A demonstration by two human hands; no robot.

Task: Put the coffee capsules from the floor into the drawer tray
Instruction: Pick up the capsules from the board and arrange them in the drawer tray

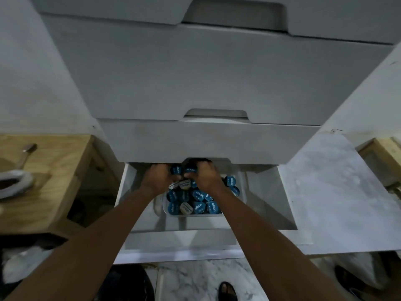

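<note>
The bottom drawer (271, 205) of a white cabinet stands pulled out. Inside it a clear tray (171, 214) holds several coffee capsules (198, 202) with blue and silver lids. My left hand (159, 175) and my right hand (205, 175) reach in side by side over the far end of the tray. Each hand's curled fingers hold blue-lidded capsules, one by the left hand (176, 169) and one by the right hand (191, 169). The fingertips are hidden under the drawer front above.
Two shut white drawers (217, 79) overhang the open one. A wooden cabinet (54, 170) with a bowl and utensil stands at the left, and a marble slab (338, 192) lies at the right. My sandalled foot (226, 292) rests on the marble floor below.
</note>
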